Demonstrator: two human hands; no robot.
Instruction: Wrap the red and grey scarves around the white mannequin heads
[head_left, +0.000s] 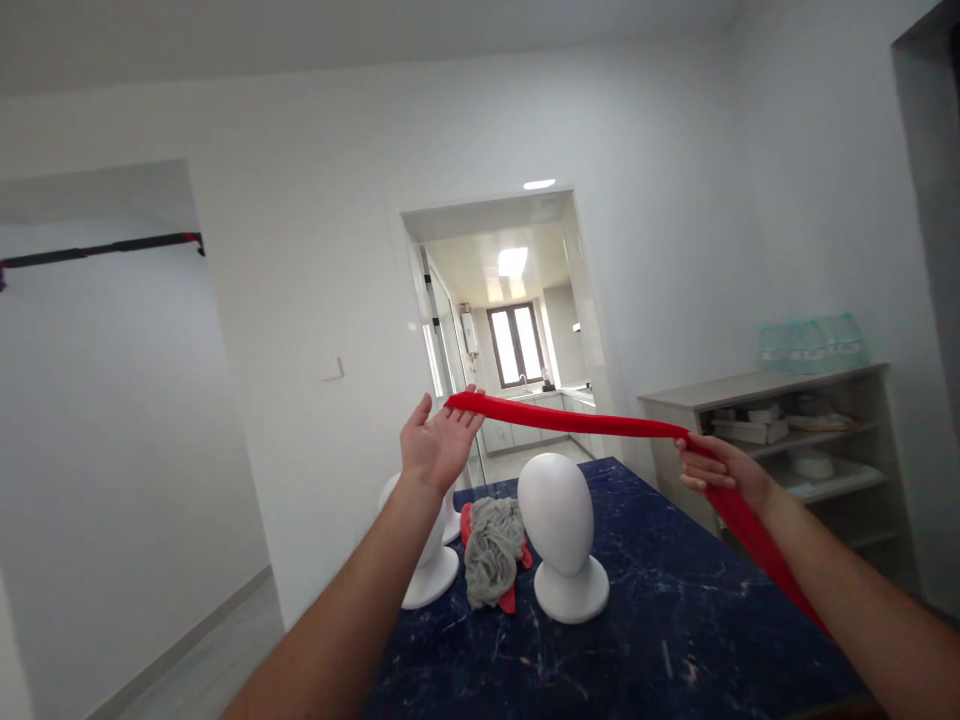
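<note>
A long red scarf (577, 417), folded into a narrow strip, stretches between my hands above the table. My left hand (442, 440) is palm up with fingers extended, and the scarf's end lies across its fingertips. Closed around the scarf at the other side is my right hand (716, 465); from there the cloth hangs down behind my forearm. Below the strip stands a white foam mannequin head (556, 515). Beside it lies a crumpled grey cloth (493, 550) with red-pink fabric under it. More white mannequin heads (431, 575) are partly hidden behind my left arm.
All the heads stand on a dark blue marbled table (675, 600). A shelf unit (772, 395) at right carries several wrapped bottles (814, 343). Beyond the table a doorway opens onto a kitchen with a window (516, 343). A dark bar (105, 248) spans the recess at left.
</note>
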